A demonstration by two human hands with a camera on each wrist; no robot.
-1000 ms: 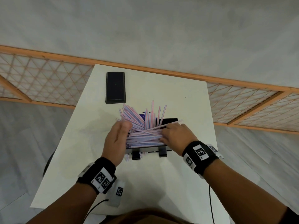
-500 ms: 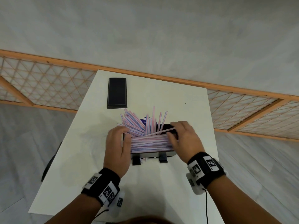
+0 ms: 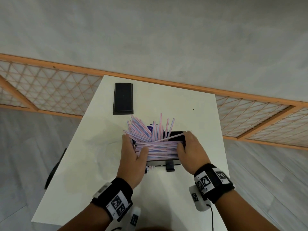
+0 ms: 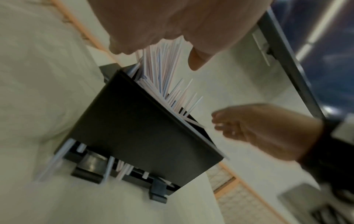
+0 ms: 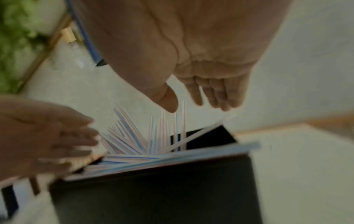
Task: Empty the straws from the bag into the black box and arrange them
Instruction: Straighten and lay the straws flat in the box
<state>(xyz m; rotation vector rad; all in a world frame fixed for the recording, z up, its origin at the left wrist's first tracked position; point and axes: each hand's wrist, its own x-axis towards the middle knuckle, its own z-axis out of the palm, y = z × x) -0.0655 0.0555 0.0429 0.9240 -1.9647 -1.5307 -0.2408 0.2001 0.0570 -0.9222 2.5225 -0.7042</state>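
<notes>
Near the middle of the white table (image 3: 166, 100) stands the black box (image 3: 175, 134), heaped with pink-and-blue striped straws (image 3: 160, 147). Most lie crosswise in the box, running from 9 to 3 o'clock, while a loose fan of them sticks up at the far side, pointing between 11 and 1 o'clock. A few ends poke out under the box's near edge. The left hand (image 3: 131, 157) is flat against the pile's 9 o'clock end, fingers straight and together, thumb laid on top of the straws, grasping nothing. The right hand (image 3: 191, 150) is at the 3 o'clock end, fingers extended and released against the straw tips and box wall. A scrap of purple packaging (image 3: 150, 128) shows behind the upright straws. At 11 o'clock from the box, well apart, lies a flat black lid (image 3: 123, 98).
</notes>
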